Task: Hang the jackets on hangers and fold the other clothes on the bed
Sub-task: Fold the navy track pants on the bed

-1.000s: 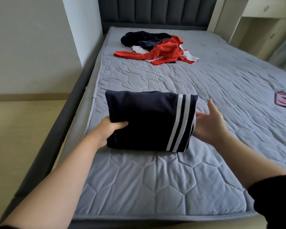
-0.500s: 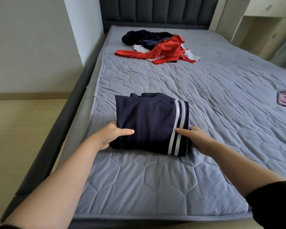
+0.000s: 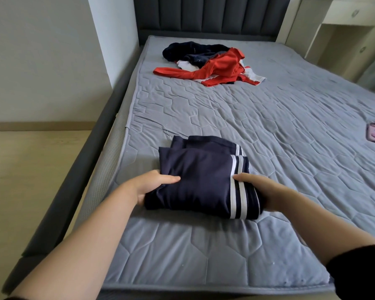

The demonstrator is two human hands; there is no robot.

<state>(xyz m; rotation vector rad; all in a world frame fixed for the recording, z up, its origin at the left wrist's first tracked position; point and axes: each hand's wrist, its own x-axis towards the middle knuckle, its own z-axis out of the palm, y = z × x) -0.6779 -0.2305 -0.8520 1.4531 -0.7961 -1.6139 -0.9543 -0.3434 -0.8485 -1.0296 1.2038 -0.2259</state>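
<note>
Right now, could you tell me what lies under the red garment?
A white garment and a navy garment show beneath the red garment; anything further is covered.

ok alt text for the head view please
A person's left hand and right hand grip the sides of a folded navy garment with white stripes on a grey mattress. Unfolded red, white and navy clothes lie heaped near the headboard.

— Where is the folded garment (image 3: pixel 204 180)?
— On the bed (image 3: pixel 290 137), near its foot and left edge, between the left hand (image 3: pixel 152 185) and the right hand (image 3: pixel 262 191).
— Behind it?
— A heap of clothes (image 3: pixel 214 63), well apart, near the headboard (image 3: pixel 204 14).
</note>
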